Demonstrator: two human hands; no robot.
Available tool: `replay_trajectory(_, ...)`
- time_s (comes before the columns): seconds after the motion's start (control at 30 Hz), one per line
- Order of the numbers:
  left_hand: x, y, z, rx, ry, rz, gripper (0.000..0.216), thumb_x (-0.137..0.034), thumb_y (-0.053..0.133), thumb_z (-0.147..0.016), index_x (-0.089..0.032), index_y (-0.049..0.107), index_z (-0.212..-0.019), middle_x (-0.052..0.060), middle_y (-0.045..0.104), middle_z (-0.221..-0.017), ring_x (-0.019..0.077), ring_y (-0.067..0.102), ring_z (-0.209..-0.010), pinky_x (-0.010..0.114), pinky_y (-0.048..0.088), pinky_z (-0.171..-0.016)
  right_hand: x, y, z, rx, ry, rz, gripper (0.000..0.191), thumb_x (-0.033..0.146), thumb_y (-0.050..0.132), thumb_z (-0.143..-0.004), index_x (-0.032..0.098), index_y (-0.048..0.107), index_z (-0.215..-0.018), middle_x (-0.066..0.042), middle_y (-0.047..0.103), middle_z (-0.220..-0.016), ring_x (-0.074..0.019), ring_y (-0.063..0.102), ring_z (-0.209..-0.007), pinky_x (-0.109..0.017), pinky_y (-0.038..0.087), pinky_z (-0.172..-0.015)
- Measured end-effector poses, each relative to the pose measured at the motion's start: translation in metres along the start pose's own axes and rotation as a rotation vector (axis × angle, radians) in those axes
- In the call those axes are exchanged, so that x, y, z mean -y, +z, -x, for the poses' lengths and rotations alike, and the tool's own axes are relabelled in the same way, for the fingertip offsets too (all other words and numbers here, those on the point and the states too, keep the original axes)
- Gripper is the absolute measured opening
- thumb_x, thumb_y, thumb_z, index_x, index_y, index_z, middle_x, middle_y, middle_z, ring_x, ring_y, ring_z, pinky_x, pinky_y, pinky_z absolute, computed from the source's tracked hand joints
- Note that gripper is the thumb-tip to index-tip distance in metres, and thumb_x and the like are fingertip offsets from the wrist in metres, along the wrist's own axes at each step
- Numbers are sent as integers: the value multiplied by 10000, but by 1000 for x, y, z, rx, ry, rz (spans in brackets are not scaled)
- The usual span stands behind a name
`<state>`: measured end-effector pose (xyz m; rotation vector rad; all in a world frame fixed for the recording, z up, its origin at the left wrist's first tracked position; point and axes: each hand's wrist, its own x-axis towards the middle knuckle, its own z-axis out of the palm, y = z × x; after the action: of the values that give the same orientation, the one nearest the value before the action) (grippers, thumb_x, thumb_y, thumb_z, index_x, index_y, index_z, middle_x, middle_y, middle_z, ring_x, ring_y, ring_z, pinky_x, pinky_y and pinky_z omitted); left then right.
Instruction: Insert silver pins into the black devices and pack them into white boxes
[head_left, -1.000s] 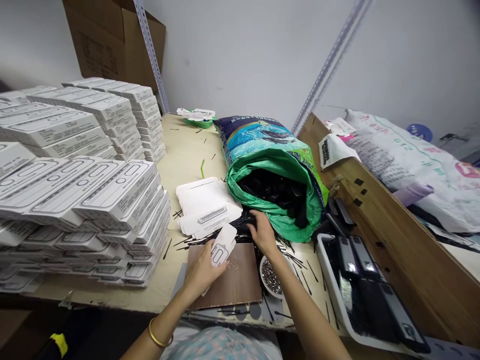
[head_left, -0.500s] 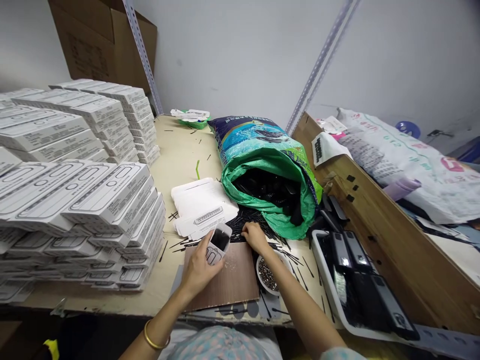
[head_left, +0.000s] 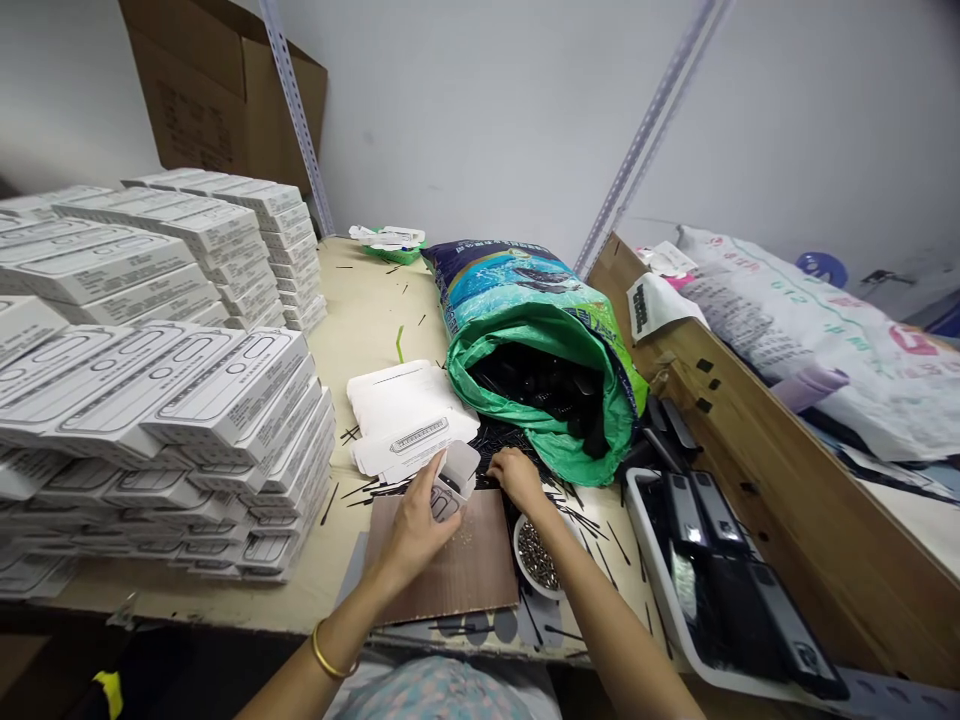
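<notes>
Head view: left grip (head_left: 415,527) clasps boxy card carton (head_left: 460,470); right grip (head_left: 519,482), at slim sticks (head_left: 501,434), unclear.

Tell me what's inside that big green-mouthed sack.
Shiny black pieces show in the open mouth of the sack; anything deeper is covered by the sack's own sides and cannot be seen.
</notes>
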<state>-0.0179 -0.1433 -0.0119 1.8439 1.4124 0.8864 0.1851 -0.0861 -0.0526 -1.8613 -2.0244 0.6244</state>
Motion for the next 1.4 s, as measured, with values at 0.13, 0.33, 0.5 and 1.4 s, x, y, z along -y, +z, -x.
replay_trajectory(0.13,4,-1,1,-4,-8,-95,726,-250,561,-765,-112,319,-1435,147,451,-1386,251,430,-1283,410,338,-1086,2,-38,14,-122,-24,-134,186,219,465,-898,167,629,-828,-39,623,-774,-152,560,-732,-252,393,-708)
replay_trajectory(0.33,4,-2,-2,59,76,-223,777,-177,540,-731,-142,281,-1463,135,502,-1315,295,466,-1200,467,379,-1010,40,-76,48,-75,-345,-291,243,186,456,-871,225,696,-877,-38,610,-866,-152,555,-770,-245,407,-694)
replay_trajectory(0.5,0,3,2,48,140,17,769,-155,523,-762,-218,193,-1454,110,360,-1448,225,369,-1326,416,312,-1094,61,-53,57,-135,-318,-498,297,291,594,-833,227,637,-1120,-68,567,-1025,-164,544,-826,-297,445,-798)
replay_trajectory(1.4,-1,18,37,-19,3,240,561,-185,476,-835,-152,176,-1307,214,399,-1318,252,446,-1252,474,387,-1036,83,26,86,-481,-493,-512,296,169,529,-889,287,602,-1150,-61,568,-1166,-199,522,-1069,-349,412,-910)
